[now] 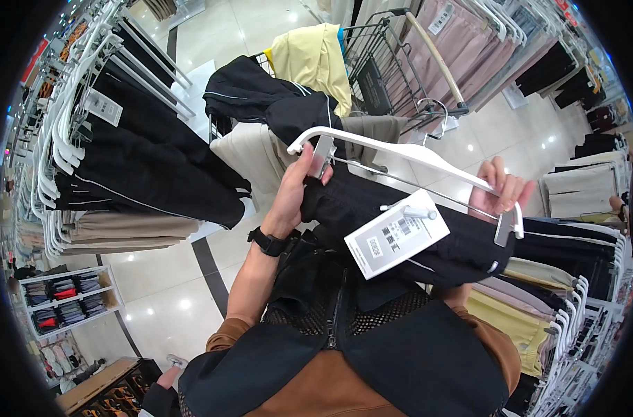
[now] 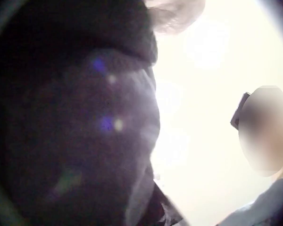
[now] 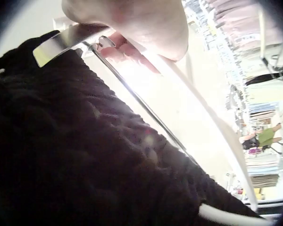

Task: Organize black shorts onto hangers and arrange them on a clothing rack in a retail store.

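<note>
A white hanger (image 1: 413,154) with a metal clip bar (image 1: 400,181) is held up in front of the body. From its clips hang black trousers (image 1: 358,198), with a large white price tag (image 1: 398,235) lying over the waistband. My left hand (image 1: 288,193) pinches the left clip (image 1: 321,156), thumb in front and fingers behind. At the other end, the fingers of my right hand (image 1: 500,186) curl over the hanger near the right clip (image 1: 504,228). Dark fabric (image 2: 75,122) fills much of the left wrist view. The right wrist view shows the waistband (image 3: 85,117) below the hand.
Beyond the hanger stands a shopping cart (image 1: 372,83) draped with black clothing (image 1: 261,97) and a pale yellow garment (image 1: 309,55). Racks of black trousers (image 1: 150,153) line the left; pink trousers (image 1: 434,62) hang behind the cart. More hanging trousers (image 1: 573,247) are at the right.
</note>
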### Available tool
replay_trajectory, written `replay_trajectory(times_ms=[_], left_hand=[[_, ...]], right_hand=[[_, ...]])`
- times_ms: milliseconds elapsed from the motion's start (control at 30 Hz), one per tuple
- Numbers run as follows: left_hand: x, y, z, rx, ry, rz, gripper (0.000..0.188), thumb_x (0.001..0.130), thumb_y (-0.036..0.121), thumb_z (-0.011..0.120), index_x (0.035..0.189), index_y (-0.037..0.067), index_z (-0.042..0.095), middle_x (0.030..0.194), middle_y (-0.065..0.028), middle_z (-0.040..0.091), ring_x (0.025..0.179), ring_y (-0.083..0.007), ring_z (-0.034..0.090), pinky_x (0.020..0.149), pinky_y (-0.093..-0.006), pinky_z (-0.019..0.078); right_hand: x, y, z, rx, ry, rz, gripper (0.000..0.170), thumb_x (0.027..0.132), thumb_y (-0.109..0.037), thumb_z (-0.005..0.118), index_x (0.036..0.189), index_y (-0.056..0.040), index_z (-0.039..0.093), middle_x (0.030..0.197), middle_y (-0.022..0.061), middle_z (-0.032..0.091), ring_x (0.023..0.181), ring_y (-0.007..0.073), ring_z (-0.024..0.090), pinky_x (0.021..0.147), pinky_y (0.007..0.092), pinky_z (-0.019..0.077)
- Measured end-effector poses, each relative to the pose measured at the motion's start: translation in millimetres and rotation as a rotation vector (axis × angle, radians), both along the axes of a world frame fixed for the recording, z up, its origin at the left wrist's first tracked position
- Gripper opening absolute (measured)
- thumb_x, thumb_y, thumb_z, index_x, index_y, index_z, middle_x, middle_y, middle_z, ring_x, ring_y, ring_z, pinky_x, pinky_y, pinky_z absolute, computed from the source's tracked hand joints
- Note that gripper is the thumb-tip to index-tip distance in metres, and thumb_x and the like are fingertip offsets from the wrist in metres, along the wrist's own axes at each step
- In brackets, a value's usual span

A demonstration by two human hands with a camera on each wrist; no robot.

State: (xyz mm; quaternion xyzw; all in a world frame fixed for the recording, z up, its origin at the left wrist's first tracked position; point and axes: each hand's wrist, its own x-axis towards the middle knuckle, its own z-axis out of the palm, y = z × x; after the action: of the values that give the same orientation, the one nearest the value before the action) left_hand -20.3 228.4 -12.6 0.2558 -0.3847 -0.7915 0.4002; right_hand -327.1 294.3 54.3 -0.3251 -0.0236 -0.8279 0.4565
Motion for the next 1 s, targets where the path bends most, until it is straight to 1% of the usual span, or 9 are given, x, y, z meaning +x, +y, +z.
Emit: replay_trajectory(times_ms=[200,267,300,400,500,567,633,767,1000], left_hand=[[-10.3,-19.8,-13.3,-0.162,-0.328,0.199,0.042,0.102,0.04,0.043,0.075,0.009,0.049,0.074,0.0059,0.041,0.069,-0.0043,0.034,0.065,-0.0208,0.03],[-2.8,-20.3,-3.8,-0.288,-0.389,0.231,0.046,0.103,0.041,0.042,0.071,0.007,0.048,0.072,0.0058,0.04,0.068,-0.0046,0.034,0.063,-0.0222,0.0294],[2.2,-19.4,3.8,-0.413,-0.446,0.27,0.051,0.103,0.041,0.041,0.068,0.005,0.047,0.069,0.0058,0.04,0.066,-0.0049,0.034,0.062,-0.0235,0.0288],[5.9,0.0,47.5,-0.625,-0.628,0.327,0.039,0.1,0.026,0.049,0.071,0.0,0.049,0.067,-0.0031,0.045,0.06,-0.0131,0.039,0.057,-0.0297,0.032],[13.0,12.7,57.9,-0.86,-0.865,0.362,0.025,0.092,0.013,0.061,0.075,-0.003,0.051,0.07,-0.0151,0.05,0.057,-0.0281,0.046,0.053,-0.0356,0.0363],[14.0,22.5,76.2,-0.994,-0.961,0.325,0.027,0.09,0.015,0.063,0.074,-0.003,0.051,0.071,-0.0156,0.05,0.057,-0.0321,0.049,0.051,-0.0367,0.0384],[15.4,30.0,82.3,-1.02,-0.984,0.315,0.026,0.088,0.014,0.065,0.074,-0.003,0.052,0.072,-0.0162,0.052,0.058,-0.0354,0.053,0.049,-0.0389,0.0405],[25.4,43.5,78.0,-1.035,-1.035,0.327,0.021,0.086,0.012,0.067,0.078,-0.002,0.053,0.076,-0.018,0.055,0.06,-0.0371,0.057,0.05,-0.0407,0.0422],[61.6,68.2,72.2,-0.834,-1.208,0.476,0.011,0.088,0.006,0.061,0.089,-0.003,0.055,0.078,-0.0173,0.055,0.065,-0.0364,0.056,0.056,-0.0401,0.0432]], right_hand=[[-19.0,-2.6,-80.4,0.144,-0.009,0.183,0.056,0.103,-0.037,0.036,0.053,-0.0122,0.044,0.066,0.0026,0.058,0.089,0.0182,0.046,0.086,0.0305,0.0348],[-26.7,4.2,-106.0,0.622,0.142,0.183,0.054,0.103,-0.039,0.034,0.065,-0.008,0.056,0.102,0.0122,0.063,0.117,0.026,0.045,0.103,0.038,0.0329],[-45.9,5.7,-126.2,0.537,0.443,0.354,0.05,0.102,-0.041,0.033,0.094,-0.0038,0.066,0.127,0.019,0.054,0.128,0.0297,0.041,0.109,0.0413,0.0309],[-58.1,-0.8,-143.1,0.756,1.008,0.542,0.047,0.1,-0.04,0.042,0.129,-0.0051,0.054,0.13,0.015,0.055,0.116,0.0224,0.053,0.099,0.0343,0.041],[-15.4,-19.9,-94.6,0.871,1.775,0.131,0.04,0.1,-0.033,0.047,0.123,-0.0028,0.057,0.117,0.0073,0.062,0.099,0.0172,0.059,0.086,0.0302,0.0447],[55.3,-34.3,-46.2,0.602,1.416,-0.231,0.039,0.1,-0.032,0.046,0.119,-0.0006,0.059,0.109,0.0097,0.064,0.091,0.0171,0.059,0.082,0.0292,0.0457],[109.9,-46.5,-16.8,0.347,1.062,-0.035,0.041,0.1,-0.035,0.047,0.114,0.0018,0.06,0.105,0.0116,0.064,0.086,0.0172,0.059,0.079,0.0289,0.0462],[177.3,-75.2,-7.3,0.226,1.055,0.405,0.05,0.101,-0.042,0.042,0.1,0.0047,0.061,0.091,0.0108,0.063,0.081,0.0167,0.057,0.075,0.0294,0.046],[226.0,-74.7,-13.2,0.251,1.226,0.275,0.045,0.101,-0.038,0.046,0.087,0.0029,0.058,0.075,0.0034,0.055,0.07,0.0107,0.047,0.064,0.0269,0.0409]])
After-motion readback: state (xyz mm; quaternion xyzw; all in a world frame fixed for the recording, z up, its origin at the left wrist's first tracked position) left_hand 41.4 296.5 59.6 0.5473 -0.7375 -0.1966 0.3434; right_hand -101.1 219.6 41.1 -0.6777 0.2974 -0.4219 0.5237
